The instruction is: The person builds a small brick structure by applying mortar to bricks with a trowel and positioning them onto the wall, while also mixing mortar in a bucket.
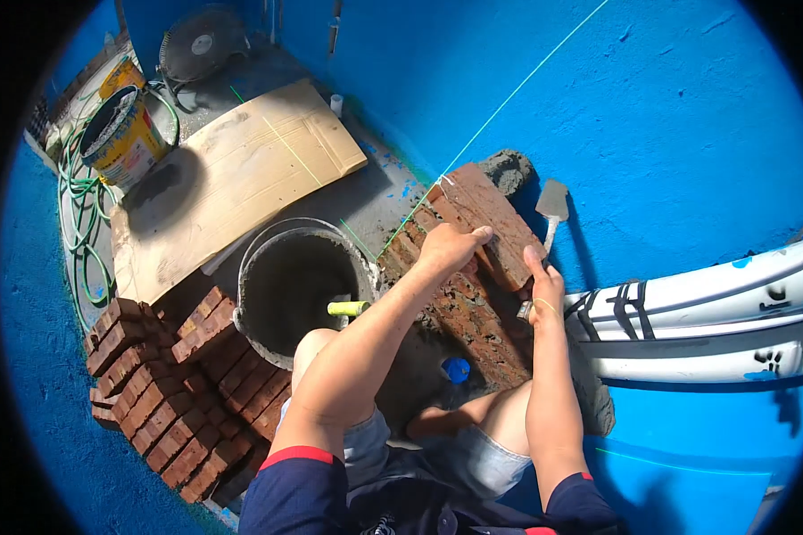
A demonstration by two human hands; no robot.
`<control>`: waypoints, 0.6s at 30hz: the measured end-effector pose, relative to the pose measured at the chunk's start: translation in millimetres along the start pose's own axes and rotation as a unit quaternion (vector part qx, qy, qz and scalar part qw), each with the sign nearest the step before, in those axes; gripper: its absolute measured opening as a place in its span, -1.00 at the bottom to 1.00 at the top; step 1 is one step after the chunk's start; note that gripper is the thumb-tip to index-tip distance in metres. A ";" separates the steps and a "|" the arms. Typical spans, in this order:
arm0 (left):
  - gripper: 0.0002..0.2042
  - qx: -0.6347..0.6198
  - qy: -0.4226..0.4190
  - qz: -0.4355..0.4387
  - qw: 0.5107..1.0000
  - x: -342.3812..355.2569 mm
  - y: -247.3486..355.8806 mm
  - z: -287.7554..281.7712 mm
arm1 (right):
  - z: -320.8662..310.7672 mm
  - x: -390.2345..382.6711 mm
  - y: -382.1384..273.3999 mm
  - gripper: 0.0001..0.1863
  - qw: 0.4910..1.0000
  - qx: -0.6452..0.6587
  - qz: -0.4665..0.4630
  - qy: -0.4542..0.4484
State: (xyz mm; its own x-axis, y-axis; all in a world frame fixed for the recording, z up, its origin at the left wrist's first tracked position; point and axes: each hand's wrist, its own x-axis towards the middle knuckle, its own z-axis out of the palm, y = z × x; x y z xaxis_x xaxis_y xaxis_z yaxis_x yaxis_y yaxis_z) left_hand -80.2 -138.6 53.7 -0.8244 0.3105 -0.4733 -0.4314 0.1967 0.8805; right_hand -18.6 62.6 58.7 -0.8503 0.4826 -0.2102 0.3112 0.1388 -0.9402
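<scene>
Low against the blue wall, a reddish brick [489,218] lies on a course of rough bricks [473,334] with mortar on them. My left hand [452,247] grips the brick's near long side, fingers partly hidden. At its right end is my right hand [544,287], thumb up along the edge, other fingers mostly out of sight. A light green string [500,111] runs down to the brick's far left end, where white cord is tied. Just beyond my right hand, a trowel [553,201] stands blade up near the wall. Grey mortar [509,169] sits behind the brick.
At my left is a bucket [281,352] with a yellow-green handle [348,308] in it. Stacked bricks [165,419] fill the lower left. Beyond lie cardboard [241,152], a yellow pail [129,156], a green hose [73,214] and a fan [202,45]. Strapped white lengths [723,292] lie right.
</scene>
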 end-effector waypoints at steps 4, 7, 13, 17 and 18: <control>-0.41 0.019 0.030 0.023 0.999 9.8 -5.9 6.7 | -1.8 17.3 22.9 -0.19 1.000 0.018 -0.012 0.011; -0.42 -0.025 0.016 0.004 1.000 10.8 -9.3 6.2 | 0.0 11.0 17.1 -0.17 1.000 0.010 -0.006 0.005; -0.40 0.010 0.068 0.013 0.998 22.7 -19.9 7.9 | 10.8 4.2 14.4 -0.42 0.997 0.037 -0.054 0.029; -0.34 -0.094 -0.036 -0.035 0.994 14.4 -12.0 8.0 | 1.7 10.6 22.2 -0.50 0.988 -0.082 -0.088 0.093; -0.31 -0.125 -0.039 -0.023 0.991 11.3 -11.6 8.4 | 5.4 4.7 16.5 -0.50 0.977 -0.125 -0.126 0.121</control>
State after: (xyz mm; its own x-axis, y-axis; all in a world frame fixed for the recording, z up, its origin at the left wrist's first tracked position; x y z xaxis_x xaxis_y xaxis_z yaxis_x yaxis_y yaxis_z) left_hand -81.4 -129.5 38.0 -0.7755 0.3788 -0.5050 -0.5531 -0.0221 0.8328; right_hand -19.7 62.5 40.8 -0.7972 0.5923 0.1167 0.2256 0.4717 -0.8524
